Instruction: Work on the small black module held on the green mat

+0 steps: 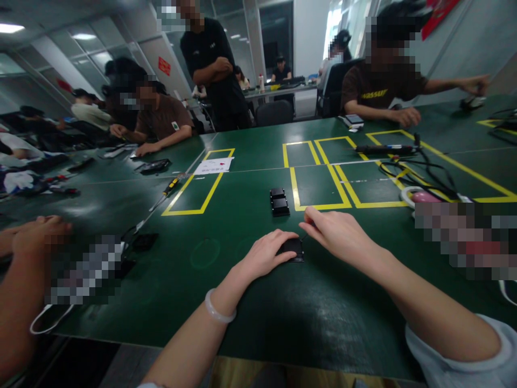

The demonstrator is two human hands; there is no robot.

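My left hand [266, 252] is closed on a small black rectangular block [296, 252] lying on the green table, with the thumb on its near side and the fingers over its far side. Part of the block is hidden under the hand. At the block's right edge, my right hand [337, 230] pinches a thin dark rod [305, 236] between thumb and forefinger; its exact kind is too small to make out. Just beyond my hands lies another black part [279, 202], made of two block-like sections with small light studs along its sides.
Yellow tape outlines [321, 207] mark the green table [242, 302]. A yellow-black screwdriver [171, 186] and a paper sheet [214, 165] lie ahead left; a black rod-shaped tool [383, 150] with coiled cables is at right. Co-workers sit across and at my left.
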